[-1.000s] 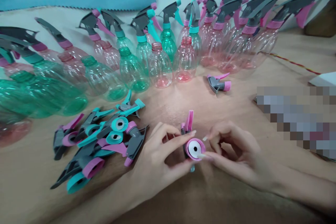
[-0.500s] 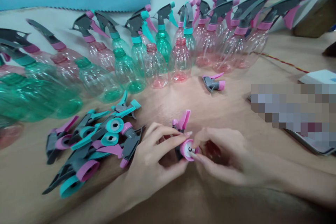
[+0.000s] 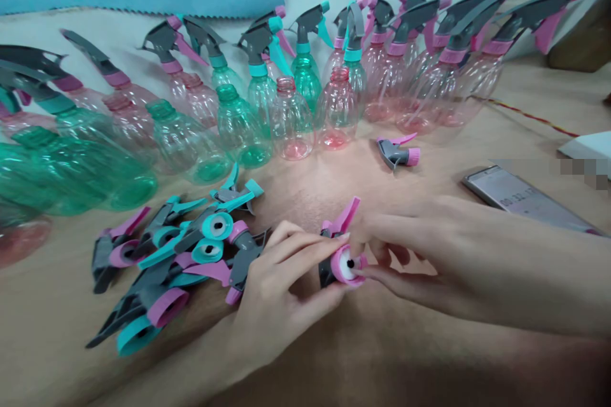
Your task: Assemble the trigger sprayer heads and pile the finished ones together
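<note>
My left hand [image 3: 281, 286] grips a grey and pink trigger spray head [image 3: 327, 270] low over the table. Its pink collar faces me, showing a white disc [image 3: 347, 264] with a dark hole inside. The pink lever points up. From the other side, the thumb and bent forefinger of my right hand [image 3: 420, 254] pinch at the collar's right rim; whether a small part is between them I cannot make out. Left of my left hand lies a pile of spray heads [image 3: 210, 248], grey with teal or pink parts.
Behind stand several clear green and pink bottles, some capped with spray heads, some open-necked like the pink bottle [image 3: 338, 108]. A single spray head [image 3: 397, 152] lies beyond my hands. A phone [image 3: 525, 200] and a twisted cord [image 3: 529, 116] are at the right.
The white disc's dark hole now shows, where my right fingertips were inside the collar before. Those fingertips have drawn back to its right rim. The view has shifted slightly.
</note>
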`<state>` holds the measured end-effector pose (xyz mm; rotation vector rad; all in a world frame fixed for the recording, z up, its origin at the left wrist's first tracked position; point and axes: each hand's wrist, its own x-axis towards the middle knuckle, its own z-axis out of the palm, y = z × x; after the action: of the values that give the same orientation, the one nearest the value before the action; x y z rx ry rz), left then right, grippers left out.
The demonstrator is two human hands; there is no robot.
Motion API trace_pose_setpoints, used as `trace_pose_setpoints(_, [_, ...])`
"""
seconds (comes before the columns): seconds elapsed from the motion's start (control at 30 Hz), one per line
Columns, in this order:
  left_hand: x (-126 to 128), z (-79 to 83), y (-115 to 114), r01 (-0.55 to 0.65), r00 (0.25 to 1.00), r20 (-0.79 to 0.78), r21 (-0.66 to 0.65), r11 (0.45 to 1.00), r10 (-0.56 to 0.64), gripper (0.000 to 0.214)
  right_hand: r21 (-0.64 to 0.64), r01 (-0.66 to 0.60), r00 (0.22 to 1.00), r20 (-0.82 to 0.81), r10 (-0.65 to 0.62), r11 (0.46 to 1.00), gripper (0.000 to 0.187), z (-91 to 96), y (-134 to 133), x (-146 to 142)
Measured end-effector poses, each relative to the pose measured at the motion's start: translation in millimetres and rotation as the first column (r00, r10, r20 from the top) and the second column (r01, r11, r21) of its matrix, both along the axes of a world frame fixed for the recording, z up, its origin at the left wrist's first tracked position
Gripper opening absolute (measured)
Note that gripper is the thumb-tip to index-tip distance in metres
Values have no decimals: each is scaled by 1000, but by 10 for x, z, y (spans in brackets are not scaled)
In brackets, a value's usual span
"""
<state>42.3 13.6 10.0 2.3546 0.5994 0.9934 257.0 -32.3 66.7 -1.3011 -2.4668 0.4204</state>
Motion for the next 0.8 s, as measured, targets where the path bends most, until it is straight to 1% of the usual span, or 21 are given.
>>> trace_pose_setpoints(0.1, [-17, -14, 5, -15, 1000, -11, -20, 1000, 14, 30, 49, -26, 1000, 14, 26, 998, 9, 14, 51, -6])
trace_pose_setpoints(0.27, [-23, -46, 21, -44, 998, 41, -20, 999, 45, 30, 106, -22, 999, 35, 19, 994, 6, -28, 63, -7])
trace_pose_setpoints(0.43, [-34, -50, 24, -45, 998, 33, -37, 998, 46, 33, 30, -13, 999, 52, 11, 999, 13, -44, 48, -37])
trace_pose_setpoints(0.53, [-45, -44, 15, -44, 999, 19, -37, 998, 45, 34, -19, -8, 1000, -2, 8, 1000, 19, -24, 42, -93])
trace_pose_setpoints(0.67, [-47, -31, 10, -21, 1000, -2, -49, 999, 21, 34, -79, -11, 993, -121, 1, 997, 15, -4, 44, -119])
trace_pose_setpoints(0.73, [-42, -28, 18, -16, 1000, -25, -94, 995, 13, 34, -105, -25, 991, -131, 11, 994, 14, -4, 48, -97])
trace_pose_setpoints(0.8, [-38, -31, 31, -12, 999, -39, -145, 989, 7, 35, -102, -43, 992, -118, 31, 994, 12, -21, 55, -61])
